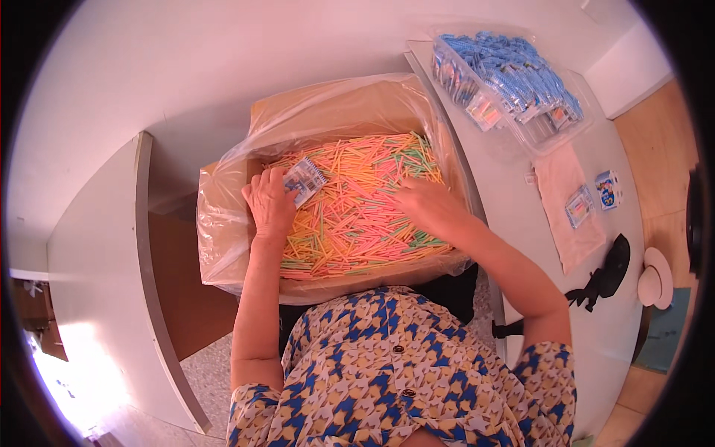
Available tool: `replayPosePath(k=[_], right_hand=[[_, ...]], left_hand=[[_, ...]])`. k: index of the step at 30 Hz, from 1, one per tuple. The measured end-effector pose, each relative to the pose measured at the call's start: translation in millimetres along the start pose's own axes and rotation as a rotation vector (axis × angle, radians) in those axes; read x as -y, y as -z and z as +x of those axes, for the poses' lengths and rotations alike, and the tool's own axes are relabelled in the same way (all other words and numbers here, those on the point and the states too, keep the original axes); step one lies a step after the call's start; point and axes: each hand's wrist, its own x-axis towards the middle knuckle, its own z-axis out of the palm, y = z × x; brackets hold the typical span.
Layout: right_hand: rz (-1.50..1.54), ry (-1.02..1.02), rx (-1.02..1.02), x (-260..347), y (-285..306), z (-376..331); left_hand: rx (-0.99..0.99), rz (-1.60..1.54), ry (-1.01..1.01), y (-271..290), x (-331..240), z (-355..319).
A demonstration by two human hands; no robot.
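So the packet (306,181) here is a small clear one with blue-and-white printing, and it's over the left part of a big heap of thin sticks (350,212) in pink, yellow, orange and green. Can't tell whether it's actually resting on them.

The left hand (269,205) has the packet's left edge pinched between thumb and bent fingers. The right hand (428,205) is at the heap's right side, fingers curled down at the sticks — they're partly hidden, so I can't tell how wide the gap is or whether it's got any.

Handling-wise, my guess: the packet is super light, floppy and a bit slippery, so an edge or corner pinch makes sense. The sticks look light, stiff and probably snappable; I'd take them mid-length, gently, no squeezing.

Around the heap there's a cardboard box (335,112) with a clear plastic liner (222,231) folded over its sides. Off to the right, the tabletop (497,165) carries a clear tub (550,143) piled with blue packets (514,71). Nearer the person, a pale pink cloth (573,246) has another small packet (579,206) on it, with a blue-and-white card (608,190) just beside — plus something black (612,264) closer in.
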Motion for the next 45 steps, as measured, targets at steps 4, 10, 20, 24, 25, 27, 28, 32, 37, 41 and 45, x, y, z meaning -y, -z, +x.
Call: replayPosePath(k=[4, 10, 20, 24, 25, 27, 28, 32, 37, 41, 45], right_hand=[[-0.183, -0.056, 0.102, 7, -28, 38], [-0.274, -0.089, 0.268, 20, -33, 56], [-0.19, 0.013, 0.033, 5, -48, 49], [-0.014, -0.197, 0.273, -8, -40, 56], [-0.017, -0.199, 0.265, -13, -36, 55], [0.369, -0.191, 0.195, -21, -24, 50], [0.366, -0.193, 0.187, -28, -27, 47], [0.863, -0.422, 0.128, -28, -9, 37], [1.192, -0.487, 0.16, -15, 11, 35], [1.068, -0.415, 0.325, -11, -2, 48], [0.912, -0.401, 0.262, 4, -12, 54]], left_hand=[[-0.022, -0.067, 0.038, -6, 2, 2], [-0.045, -0.22, 0.092, -12, 4, 0], [-0.001, -0.246, 0.209, -8, 3, 3], [-0.081, -0.518, 0.289, -5, 1, 3], [-0.086, -0.519, 0.281, -5, 2, 3], [-0.167, -0.59, 0.282, -7, 5, 2], [-0.169, -0.592, 0.274, -7, 6, 1], [-0.201, -0.152, 0.155, 14, -11, 6], [-0.181, -0.551, -0.005, 21, -58, -2], [0.391, -1.236, 0.338, -20, -114, -14], [0.751, -1.921, 0.775, -24, -130, -13]])
